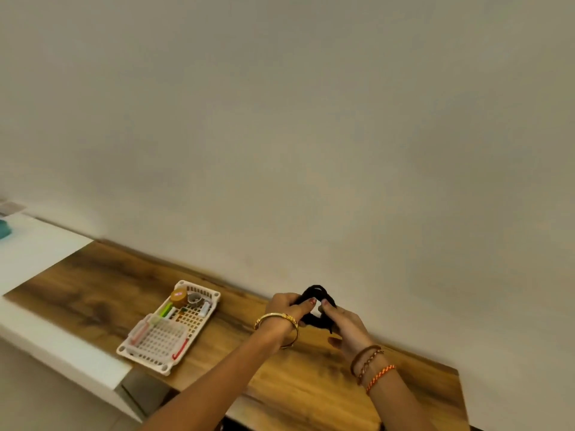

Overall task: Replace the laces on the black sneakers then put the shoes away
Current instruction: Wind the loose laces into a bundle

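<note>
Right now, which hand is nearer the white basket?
Left. The left hand grips the black lace bundle just right of the white basket; the right hand grips the bundle's far side, farther from the basket.

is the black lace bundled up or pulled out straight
Bundled. The lace sits as a looped black clump pinched between the left hand and right hand above the table.

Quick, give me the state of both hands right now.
Left hand: pinching the bundle of black laces.
Right hand: gripping the same black laces.
</note>
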